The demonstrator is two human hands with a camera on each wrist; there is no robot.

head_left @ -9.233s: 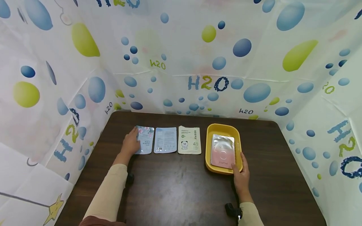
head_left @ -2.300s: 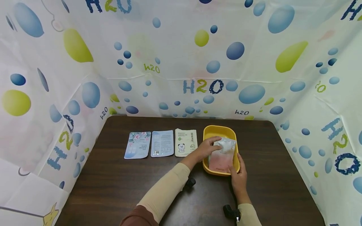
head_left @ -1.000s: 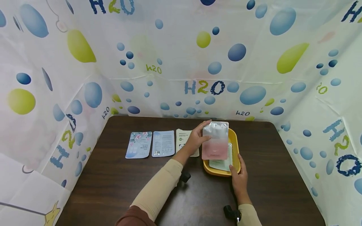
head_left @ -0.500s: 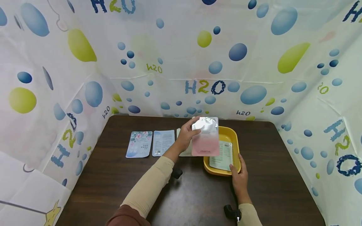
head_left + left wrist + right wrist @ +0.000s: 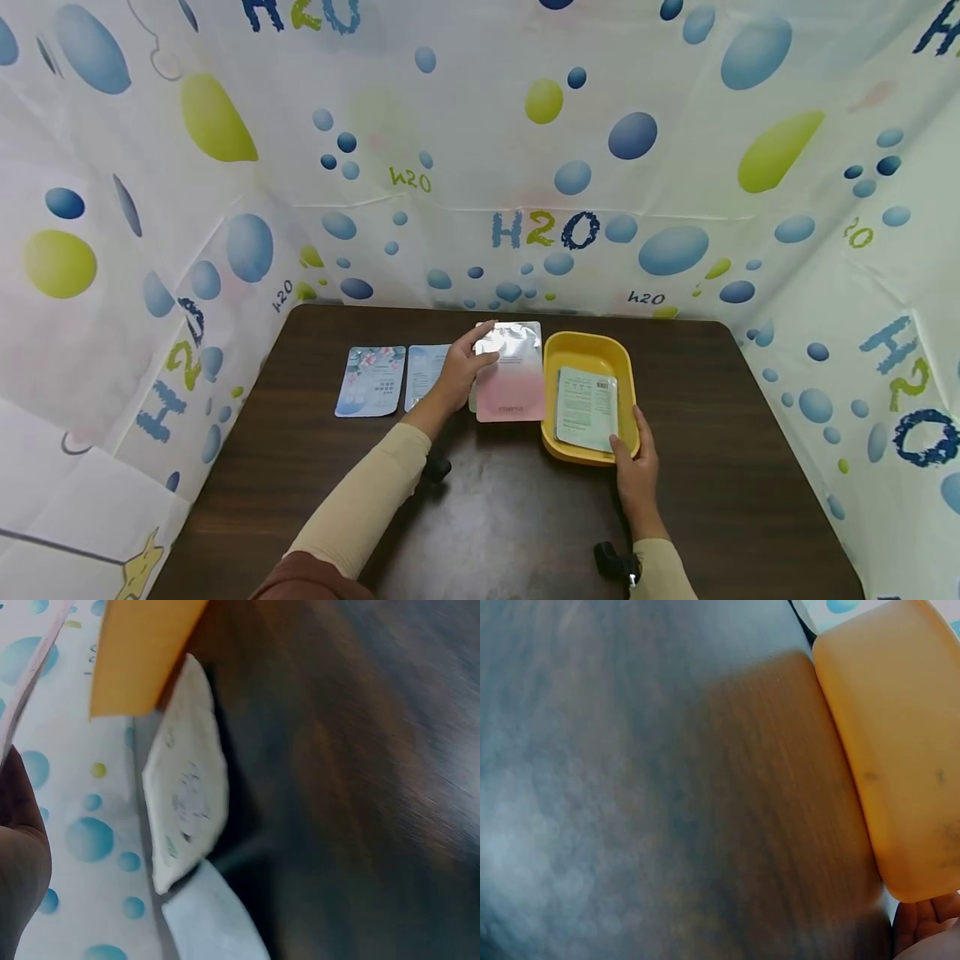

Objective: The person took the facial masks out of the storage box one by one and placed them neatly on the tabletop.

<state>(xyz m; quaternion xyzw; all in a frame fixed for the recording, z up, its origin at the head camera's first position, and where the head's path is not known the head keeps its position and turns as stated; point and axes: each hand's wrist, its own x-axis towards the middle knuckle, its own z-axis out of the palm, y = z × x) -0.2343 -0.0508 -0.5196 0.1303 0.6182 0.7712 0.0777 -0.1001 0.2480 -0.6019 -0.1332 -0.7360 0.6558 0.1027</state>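
My left hand [image 5: 456, 371] pinches a silver-and-pink face mask packet [image 5: 512, 383] by its left edge, above the table. In the left wrist view only that packet's edge [image 5: 34, 679] shows, by the thumb. Below it lies a cream bear-print packet [image 5: 187, 791], mostly hidden from the head view. My right hand [image 5: 637, 467] grips the right front rim of a yellow tray [image 5: 551, 354], thumb on the inside. A pale green packet [image 5: 587, 408] lies in the tray. From the right wrist, the tray's outer wall [image 5: 900, 765] and fingers [image 5: 926, 919] at its corner appear.
Left of the held packet, a flowered blue packet [image 5: 370, 382] and a light blue printed packet [image 5: 425, 371] lie in a row on the dark wooden table [image 5: 495, 517]. A white curtain [image 5: 465, 150] with blue and green spots stands behind the table.
My left hand has lifted the silver-and-pink packet from the tray and carried it left, over the bear-print packet. The pale green packet beneath is uncovered. My right hand stays on the tray.
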